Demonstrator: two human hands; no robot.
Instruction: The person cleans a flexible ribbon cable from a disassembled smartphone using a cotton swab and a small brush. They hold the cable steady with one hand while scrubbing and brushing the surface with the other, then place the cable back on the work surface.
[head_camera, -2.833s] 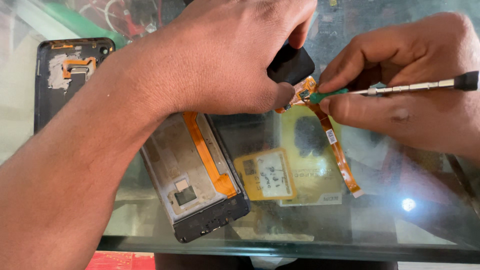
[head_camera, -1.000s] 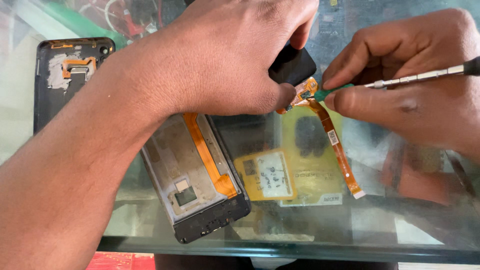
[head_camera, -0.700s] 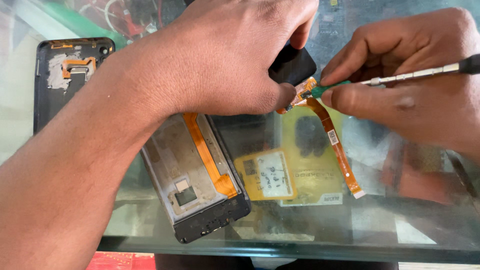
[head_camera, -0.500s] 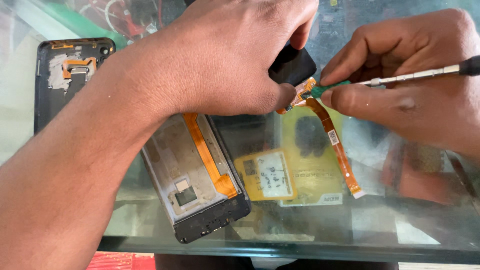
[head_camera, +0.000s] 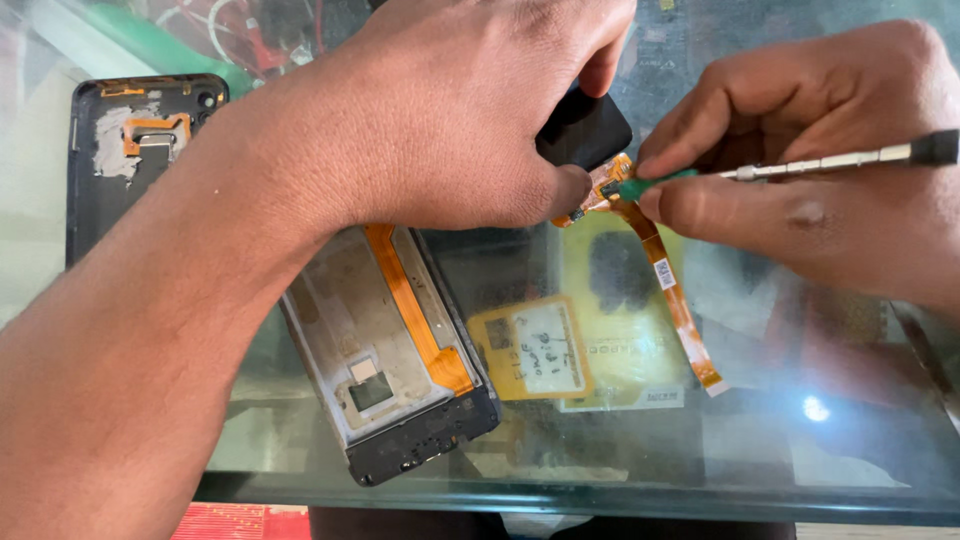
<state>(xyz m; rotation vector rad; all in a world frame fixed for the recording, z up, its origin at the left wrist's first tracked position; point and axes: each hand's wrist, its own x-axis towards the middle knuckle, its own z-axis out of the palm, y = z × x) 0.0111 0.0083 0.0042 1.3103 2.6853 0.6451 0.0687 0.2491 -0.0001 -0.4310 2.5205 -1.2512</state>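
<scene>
My left hand (head_camera: 470, 110) presses down on an opened phone frame (head_camera: 385, 350) lying on a glass counter, its thumb tip against the frame's top end beside a black part (head_camera: 585, 130). An orange ribbon cable (head_camera: 420, 310) runs down inside the frame. My right hand (head_camera: 810, 170) pinches a screwdriver (head_camera: 780, 170) with a green tip section and a metal shaft, its point at the connector end of a loose orange ribbon cable (head_camera: 670, 290) that trails down to the right over the glass.
A black phone back cover (head_camera: 120, 170) lies at the far left on the glass counter (head_camera: 620, 470). Yellow cards and papers (head_camera: 560, 350) show beneath the glass. The counter's front edge runs along the bottom of the view.
The screwdriver's shaft has tilted slightly and my right hand shifted a little. My left hand and the phone frame have stayed in place.
</scene>
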